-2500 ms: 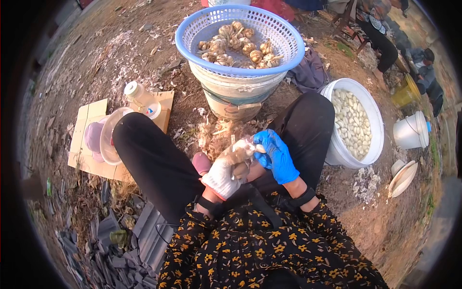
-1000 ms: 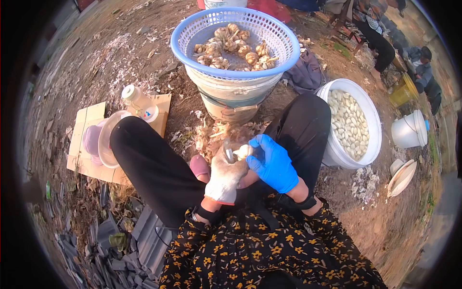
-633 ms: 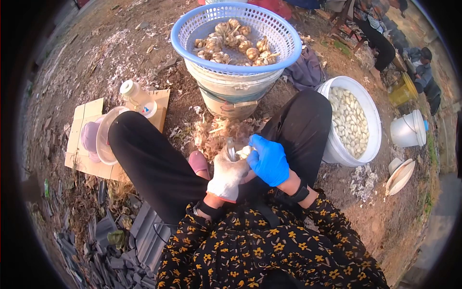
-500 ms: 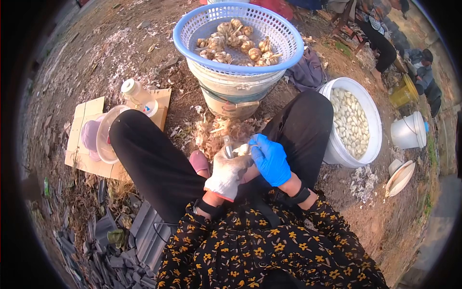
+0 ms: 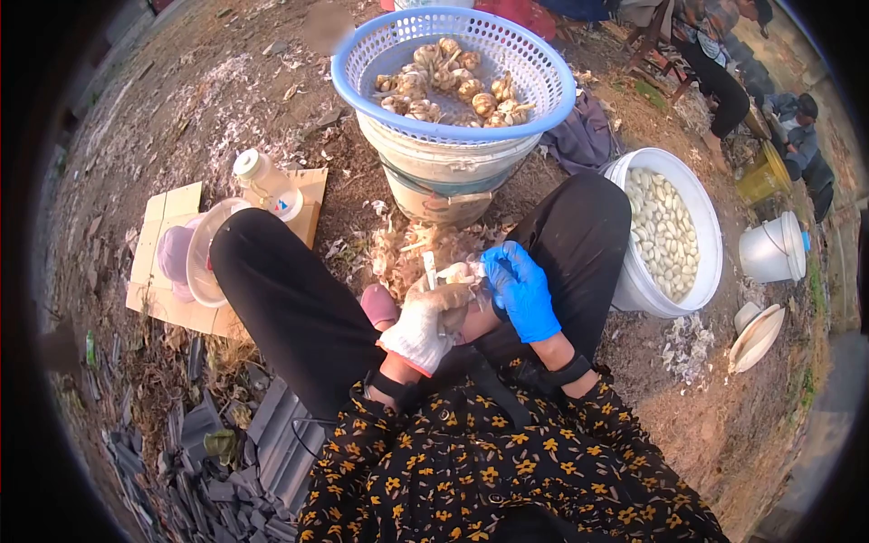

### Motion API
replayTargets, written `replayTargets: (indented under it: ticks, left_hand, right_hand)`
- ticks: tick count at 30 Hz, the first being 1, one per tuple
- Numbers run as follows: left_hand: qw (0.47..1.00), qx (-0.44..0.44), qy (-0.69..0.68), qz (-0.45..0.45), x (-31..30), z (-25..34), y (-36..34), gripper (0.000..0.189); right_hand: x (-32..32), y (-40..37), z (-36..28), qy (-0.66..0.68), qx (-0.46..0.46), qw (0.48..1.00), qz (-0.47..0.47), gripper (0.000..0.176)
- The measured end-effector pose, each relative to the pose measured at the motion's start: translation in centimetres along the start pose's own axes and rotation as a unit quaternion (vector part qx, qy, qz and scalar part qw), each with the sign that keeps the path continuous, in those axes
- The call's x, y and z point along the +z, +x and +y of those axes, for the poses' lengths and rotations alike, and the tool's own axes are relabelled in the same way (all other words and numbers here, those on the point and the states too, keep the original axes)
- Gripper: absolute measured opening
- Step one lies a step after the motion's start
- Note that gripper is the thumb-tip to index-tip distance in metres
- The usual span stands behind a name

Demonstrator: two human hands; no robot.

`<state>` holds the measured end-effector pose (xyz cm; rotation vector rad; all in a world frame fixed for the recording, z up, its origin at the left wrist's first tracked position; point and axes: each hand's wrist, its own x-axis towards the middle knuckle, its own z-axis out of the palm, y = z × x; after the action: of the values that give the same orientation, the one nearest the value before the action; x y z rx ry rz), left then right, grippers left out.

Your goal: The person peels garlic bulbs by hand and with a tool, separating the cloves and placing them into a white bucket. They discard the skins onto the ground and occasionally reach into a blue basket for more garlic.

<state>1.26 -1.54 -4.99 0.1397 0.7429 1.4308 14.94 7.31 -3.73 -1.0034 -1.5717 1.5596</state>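
Between my knees, my left hand [image 5: 427,324] in a white work glove is closed on a garlic bulb [image 5: 460,273], with a small blade [image 5: 430,269] sticking up from the same grip. My right hand [image 5: 521,291], in a blue glove, is closed at the bulb's right side; its fingertips pinch something too small to make out. Beyond my hands, a blue-rimmed basket [image 5: 543,100] with whole garlic bulbs [image 5: 453,77] rests on a stack of buckets [image 5: 444,172]. To the right stands a white bucket [image 5: 711,244] full of peeled cloves [image 5: 665,231].
Garlic skins [image 5: 398,249] lie on the ground below the basket. At left, a plastic jar [image 5: 262,181] and a bowl stand on cardboard [image 5: 163,213]. Roof tiles [image 5: 285,443] lie lower left. A lidded pail [image 5: 769,249] stands at right; other people sit at the upper right.
My right hand has shifted slightly right and down, and its fingers have moved at the bulb. My left hand has turned slightly. The whole view has shifted a little.
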Motion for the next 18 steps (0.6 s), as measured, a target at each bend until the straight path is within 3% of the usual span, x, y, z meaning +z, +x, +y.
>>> replayTargets:
  ticks: [2,5,8,11,12,15,16,18]
  left_hand:
    - [1.0,0.006,0.012,0.013,0.0,-0.1,0.1,0.027]
    - [0.997,0.045,0.039,0.043,0.7,-0.3,0.0,0.035]
    - [0.996,0.065,0.058,0.031,0.1,-0.5,0.3,0.041]
    - [0.995,0.053,0.079,0.03,1.3,0.1,-0.2,0.036]
    - [0.994,0.047,0.088,0.035,1.9,0.3,-0.5,0.033]
    - [0.999,0.009,0.028,0.011,1.9,0.7,-0.8,0.037]
    - [0.999,0.013,0.037,0.017,2.0,0.6,-0.7,0.038]
    - [0.998,0.021,0.055,0.029,2.1,0.4,-0.6,0.039]
  right_hand:
    - [0.4,-0.3,0.7,-0.063,-0.092,0.993,0.039,0.01]
    - [0.1,-0.7,-0.7,-0.209,-0.179,0.961,0.026,0.014]
    - [0.4,-0.9,-1.2,-0.232,-0.165,0.959,0.009,0.016]
    - [-0.1,-0.3,0.0,-0.063,0.011,0.998,0.005,0.016]
    - [-0.7,0.3,0.0,0.098,0.149,0.984,0.006,0.012]
    - [-3.5,2.0,0.4,0.441,0.196,0.874,-0.062,0.01]
    - [-3.1,1.7,-0.2,0.449,0.197,0.872,0.001,0.013]
    - [-2.3,1.0,-2.1,0.298,0.099,0.949,-0.011,0.007]
